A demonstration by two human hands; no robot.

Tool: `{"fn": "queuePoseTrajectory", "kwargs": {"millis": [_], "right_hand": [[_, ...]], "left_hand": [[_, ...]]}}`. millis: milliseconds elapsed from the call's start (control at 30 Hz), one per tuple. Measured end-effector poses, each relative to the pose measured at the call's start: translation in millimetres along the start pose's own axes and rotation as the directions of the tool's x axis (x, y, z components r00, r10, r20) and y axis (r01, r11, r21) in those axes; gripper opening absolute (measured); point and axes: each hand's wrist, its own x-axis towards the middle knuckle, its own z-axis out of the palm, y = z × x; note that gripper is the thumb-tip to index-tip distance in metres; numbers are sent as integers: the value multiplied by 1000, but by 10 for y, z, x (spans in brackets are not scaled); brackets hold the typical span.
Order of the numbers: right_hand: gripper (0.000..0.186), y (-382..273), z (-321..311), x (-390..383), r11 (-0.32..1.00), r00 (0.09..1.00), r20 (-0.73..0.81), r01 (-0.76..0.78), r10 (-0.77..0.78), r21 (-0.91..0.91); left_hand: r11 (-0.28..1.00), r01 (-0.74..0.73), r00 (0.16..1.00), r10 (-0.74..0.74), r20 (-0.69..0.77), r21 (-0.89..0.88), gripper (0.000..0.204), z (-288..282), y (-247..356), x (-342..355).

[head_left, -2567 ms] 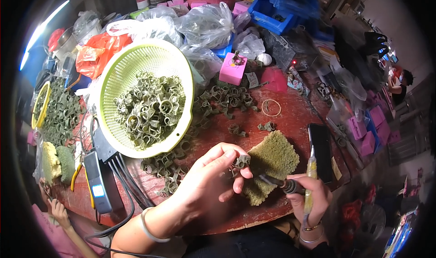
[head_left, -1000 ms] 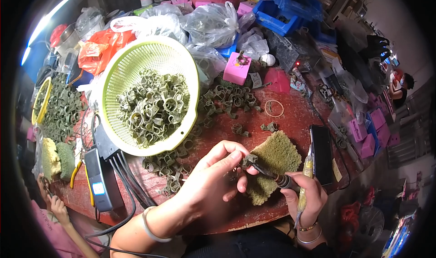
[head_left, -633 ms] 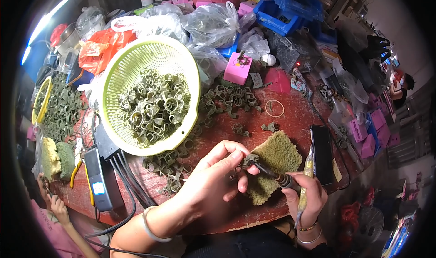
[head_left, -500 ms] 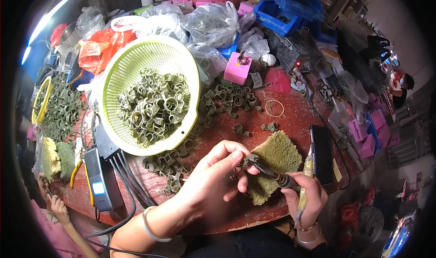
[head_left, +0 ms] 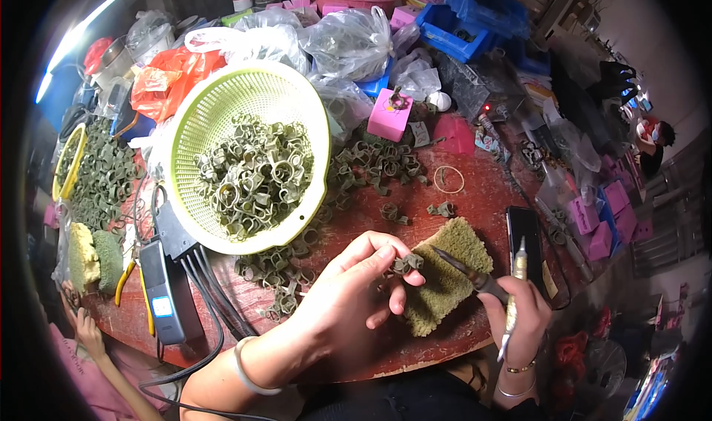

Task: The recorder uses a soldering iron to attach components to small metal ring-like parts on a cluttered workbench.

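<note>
My left hand (head_left: 348,295) holds a small dark olive-green ring-like piece (head_left: 406,264) between thumb and fingers. My right hand (head_left: 519,317) grips a dark pen-like heated tool (head_left: 476,278) and a slim yellow-wrapped tool (head_left: 517,276); the dark tool's tip is to the right of the piece, apart from it, over a fuzzy olive-green sponge (head_left: 456,254). A pale green perforated basket (head_left: 194,102) holds many similar pieces, and more lie loose on the red table (head_left: 475,183). A black phone (head_left: 525,224) lies beside my right hand.
A grey device (head_left: 163,291) with black cables and yellow-handled pliers (head_left: 124,287) sit at left. Plastic bags (head_left: 345,39), blue bins (head_left: 452,31) and pink blocks (head_left: 388,117) crowd the back and right. A co-worker's hand (head_left: 89,332) shows lower left; another person (head_left: 649,139) is far right.
My right hand has moved rightward, pulling the dark tool's tip away from the piece in my left hand. The yellow-wrapped tool has shifted right with it. My left hand stays nearly in place.
</note>
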Motion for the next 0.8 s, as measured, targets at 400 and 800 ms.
{"fn": "queuePoseTrajectory", "kwargs": {"millis": [400,800], "right_hand": [[31,3,22,5,1000,999,-54,11,-9,23],[28,-474,193,362,760,998,-30,66,-61,646]], "left_hand": [[994,-35,999,32,38,102,23,21,-15,-11],[995,34,999,-36,22,97,25,10,-13,-8]]}}
